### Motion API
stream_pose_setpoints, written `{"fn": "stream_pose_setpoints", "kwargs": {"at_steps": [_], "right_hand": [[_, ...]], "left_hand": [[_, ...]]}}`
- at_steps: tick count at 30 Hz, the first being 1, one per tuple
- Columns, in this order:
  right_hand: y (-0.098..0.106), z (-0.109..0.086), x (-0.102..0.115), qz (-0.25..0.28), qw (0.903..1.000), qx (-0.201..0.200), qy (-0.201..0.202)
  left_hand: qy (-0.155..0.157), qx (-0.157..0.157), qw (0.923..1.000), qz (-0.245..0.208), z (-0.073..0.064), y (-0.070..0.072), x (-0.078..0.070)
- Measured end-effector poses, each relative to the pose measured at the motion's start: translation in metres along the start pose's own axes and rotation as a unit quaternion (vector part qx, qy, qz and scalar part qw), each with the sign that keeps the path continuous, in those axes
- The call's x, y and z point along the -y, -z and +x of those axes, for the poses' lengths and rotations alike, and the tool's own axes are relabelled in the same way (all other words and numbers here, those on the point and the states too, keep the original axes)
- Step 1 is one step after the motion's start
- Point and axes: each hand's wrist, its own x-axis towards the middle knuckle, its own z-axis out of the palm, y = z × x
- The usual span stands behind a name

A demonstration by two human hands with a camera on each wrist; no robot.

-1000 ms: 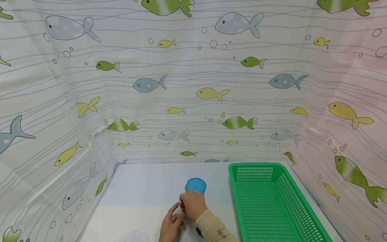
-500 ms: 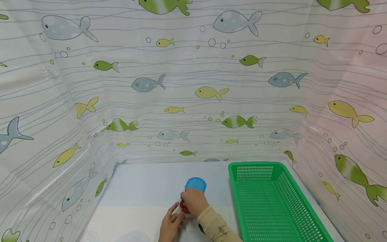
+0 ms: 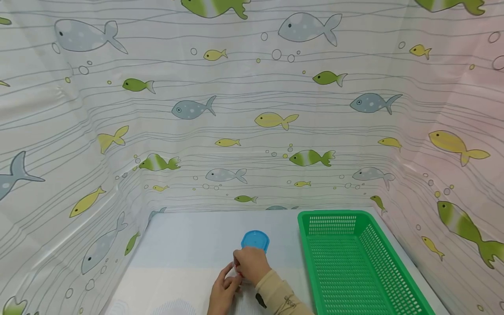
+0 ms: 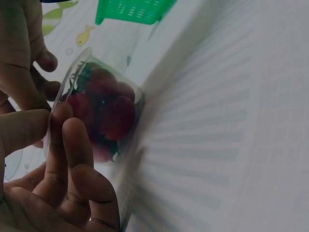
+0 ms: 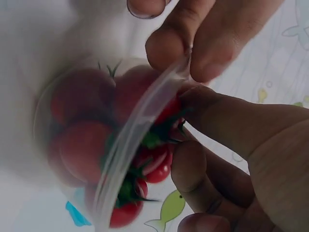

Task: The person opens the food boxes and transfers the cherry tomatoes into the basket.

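Observation:
A clear plastic tub (image 5: 72,116) holds several red cherry tomatoes (image 5: 87,150) with green stems. It stands tilted in both wrist views, and the hands hide most of it in the head view. My left hand (image 3: 222,293) pinches the tub's rim between thumb and finger. Over the opening is my right hand (image 3: 253,264). Its thumb and a finger close around the stem end of one tomato (image 5: 166,111) at the rim, though the grip is partly hidden. Just beyond the hands, a round blue lid (image 3: 255,239) lies on the table, its near edge covered by the right hand.
To the right of the hands stands a long green mesh basket (image 3: 346,262). Fish-printed sheets (image 3: 275,96) wall in the white table (image 3: 181,245) at the back and on both sides.
Half a second ago my right hand sat slightly higher and red tomatoes showed beneath it. Now it has dropped back over the tub and covers them. My left hand has barely moved.

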Motion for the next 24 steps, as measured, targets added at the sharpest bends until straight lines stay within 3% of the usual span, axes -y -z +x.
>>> {"fn": "stream_pose_setpoints", "kwargs": {"at_steps": [24], "right_hand": [[0.002, -0.0027, -0.0027, 0.014, 0.9996, -0.021, -0.013]], "left_hand": [[-0.004, 0.001, 0.9999, 0.01, 0.0009, 0.0005, 0.0005]]}}
